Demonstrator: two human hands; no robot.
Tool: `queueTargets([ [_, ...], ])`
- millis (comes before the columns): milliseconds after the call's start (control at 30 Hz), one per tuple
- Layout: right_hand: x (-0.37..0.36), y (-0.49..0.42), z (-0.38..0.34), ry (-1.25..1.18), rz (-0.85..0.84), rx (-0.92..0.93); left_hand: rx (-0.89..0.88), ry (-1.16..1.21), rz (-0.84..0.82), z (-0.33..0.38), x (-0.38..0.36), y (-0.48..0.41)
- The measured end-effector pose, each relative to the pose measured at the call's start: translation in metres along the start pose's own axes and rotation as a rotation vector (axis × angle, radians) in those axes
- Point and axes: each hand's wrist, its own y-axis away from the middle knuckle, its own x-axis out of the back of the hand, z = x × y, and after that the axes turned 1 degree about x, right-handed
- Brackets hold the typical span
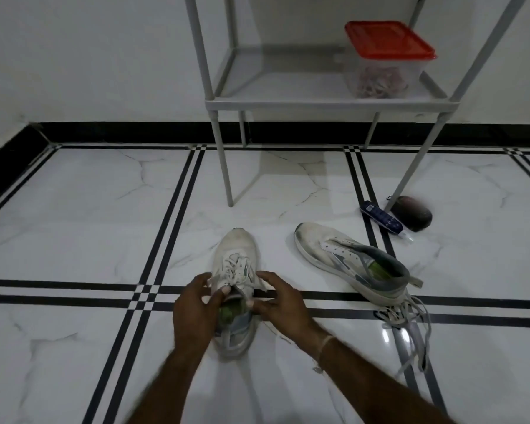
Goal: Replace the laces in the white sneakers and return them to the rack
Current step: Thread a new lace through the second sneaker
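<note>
While fingers (203,280) grip sneaker (235,255), rack leg (226,175) stands near.

Glossy marble-look floor (74,209), matt grey rack (318,104), translucent plastic box (386,71).

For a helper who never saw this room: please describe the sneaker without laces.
Find the grey rack. On the floor near its right front leg lies a white sneaker, tipped sideways. Unlike the laced sneaker in the left hand and right hand, its eyelets are empty.
</note>
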Motion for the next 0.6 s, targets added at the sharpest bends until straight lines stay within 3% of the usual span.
queueTargets([
  [67,0.021,0.012,-0.005,0.048,0.046,0.033,-0.145,-0.102,0.148,0.022,-0.015,0.009],
  [133,0.055,0.024,-0.012,0.24,0.164,0.133,-0.212,-0.083,0.167,0.05,-0.039,0.02],
  [233,0.121,0.031,-0.014,0.687,0.417,0.24,-0.083,0.113,-0.129,0.086,-0.088,0.033],
  [333,0.191,0.028,-0.008,0.991,0.532,-0.056,0.089,0.154,-0.395,0.113,-0.134,0.044],
  [400,0.222,0.026,-0.002,0.931,0.441,-0.256,0.192,0.194,-0.494,0.122,-0.162,0.048],
  [467,0.23,0.026,0.001,0.779,0.347,-0.321,0.265,0.259,-0.568,0.129,-0.183,0.051],
  [600,0.2,0.034,0.001,0.678,0.413,-0.168,0.255,0.309,-0.504,0.135,-0.198,0.048],
])
